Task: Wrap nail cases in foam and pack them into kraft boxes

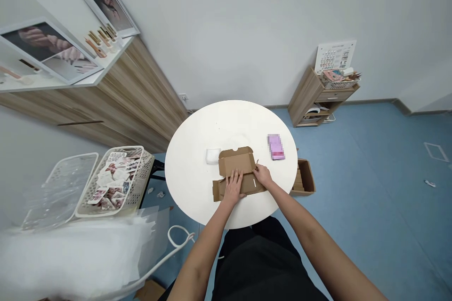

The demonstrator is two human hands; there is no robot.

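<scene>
A brown cardboard box [237,162], unfolded with its lid part and side flaps spread, lies on the round white table [187,160]. My left hand [233,189] rests on its near part, fingers stretched out and pressing on the card. At the box's right side my right hand [262,175] has its fingers curled on a flap by the fold. Left of the box, close to its edge, lies a small white packet [213,156]. A purple packet [276,146], blurred into blocks, sits apart on the table's right side.
To the left stands a white basket [83,209] full of small printed packets, beside white plastic sheets [70,258]. An open carton [308,178] sits on the floor beside the table's right edge. A wooden cabinet [148,89] and a small shelf unit [300,96] stand by the walls.
</scene>
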